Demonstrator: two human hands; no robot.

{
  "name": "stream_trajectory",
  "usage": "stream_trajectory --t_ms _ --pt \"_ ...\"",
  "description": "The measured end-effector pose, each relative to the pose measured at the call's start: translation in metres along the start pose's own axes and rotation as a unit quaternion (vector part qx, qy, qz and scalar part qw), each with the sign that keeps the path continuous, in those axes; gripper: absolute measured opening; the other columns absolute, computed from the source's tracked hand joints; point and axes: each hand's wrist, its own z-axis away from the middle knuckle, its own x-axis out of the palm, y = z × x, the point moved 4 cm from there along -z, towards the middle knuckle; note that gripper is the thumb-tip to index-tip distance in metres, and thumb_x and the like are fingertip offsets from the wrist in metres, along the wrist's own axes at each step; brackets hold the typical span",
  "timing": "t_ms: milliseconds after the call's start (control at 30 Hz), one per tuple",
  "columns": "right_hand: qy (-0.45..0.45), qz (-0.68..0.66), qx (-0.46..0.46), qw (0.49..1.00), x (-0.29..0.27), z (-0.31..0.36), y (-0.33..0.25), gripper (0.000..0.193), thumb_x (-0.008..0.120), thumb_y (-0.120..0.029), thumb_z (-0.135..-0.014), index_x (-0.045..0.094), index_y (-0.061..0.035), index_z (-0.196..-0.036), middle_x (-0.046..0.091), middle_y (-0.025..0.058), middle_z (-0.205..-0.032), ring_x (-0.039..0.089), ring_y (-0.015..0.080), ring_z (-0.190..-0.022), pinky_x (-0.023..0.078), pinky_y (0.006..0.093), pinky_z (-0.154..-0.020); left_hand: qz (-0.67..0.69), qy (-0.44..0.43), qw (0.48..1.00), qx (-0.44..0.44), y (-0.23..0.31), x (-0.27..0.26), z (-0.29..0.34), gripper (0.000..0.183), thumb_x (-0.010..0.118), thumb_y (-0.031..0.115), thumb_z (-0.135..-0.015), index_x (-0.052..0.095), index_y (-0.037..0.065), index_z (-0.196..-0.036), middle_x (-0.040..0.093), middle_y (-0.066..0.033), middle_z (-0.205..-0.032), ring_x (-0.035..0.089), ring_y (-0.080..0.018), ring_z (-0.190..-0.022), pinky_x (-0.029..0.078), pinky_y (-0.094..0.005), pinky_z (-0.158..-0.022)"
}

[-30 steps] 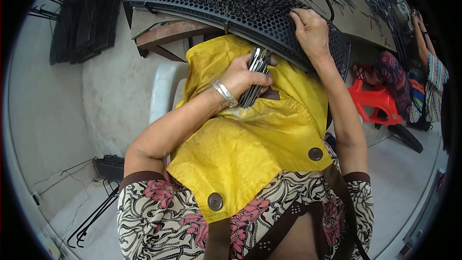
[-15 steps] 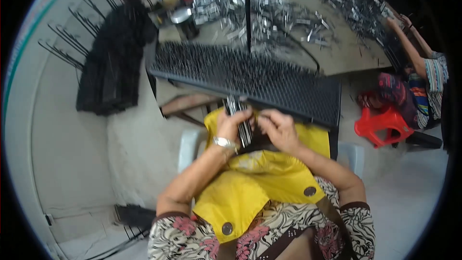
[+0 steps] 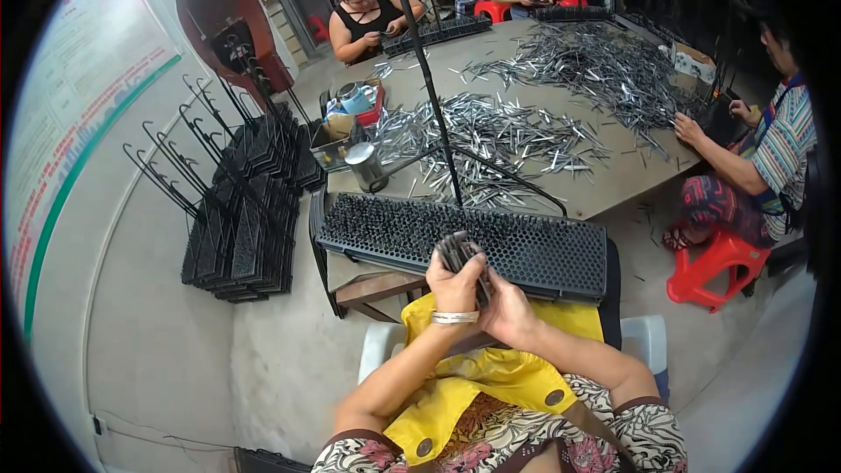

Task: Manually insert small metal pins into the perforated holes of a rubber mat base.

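My left hand (image 3: 454,284), with a silver bangle on its wrist, grips a bundle of thin metal pins (image 3: 461,253) upright in front of me. My right hand (image 3: 507,308) is pressed against the lower side of the same bundle, fingers curled on it. Both hands hover just before the near edge of a long black perforated rack (image 3: 526,250), whose left part is filled with pins standing in its holes. A yellow apron (image 3: 491,372) covers my lap under the forearms.
Behind the rack a large table (image 3: 613,184) carries heaps of loose metal pins (image 3: 491,136), a metal can (image 3: 363,166) and small containers. Stacked black racks (image 3: 245,228) stand on the floor at left. Other people sit around the table; a red stool (image 3: 714,267) at right.
The view has tilted up from my lap to the whole table. My right hand left the rack and joined the left on the pin bundle, which is now raised upright.
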Motion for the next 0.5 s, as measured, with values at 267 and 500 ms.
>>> stream_trajectory --t_ms 267,500 --pt "0.056 -0.032 -0.109 0.992 -0.004 0.007 -0.018 0.029 0.037 -0.024 -0.088 0.051 -0.0063 -0.106 0.053 0.0089 -0.107 0.051 0.0191 -0.096 0.041 0.0344 -0.086 -0.104 -0.041 0.986 0.121 -0.001 0.03 0.015 0.044 0.065 -0.003 -0.062 0.049 0.0 -0.103 0.056 -0.0037 -0.087 0.052 -0.0081 -0.075 0.044 -0.0218 -0.07" --pt "0.08 -0.06 -0.112 0.989 -0.012 0.004 -0.011 0.023 0.044 -0.023 -0.085 0.055 -0.0051 -0.093 0.058 0.0069 -0.095 0.055 0.0192 -0.085 0.044 0.032 -0.08 -0.023 -0.091 0.995 0.02 -0.026 0.018 0.026 0.045 0.059 -0.008 -0.066 0.045 -0.001 -0.107 0.056 -0.0038 -0.081 0.053 -0.0102 -0.072 0.045 -0.0226 -0.069"
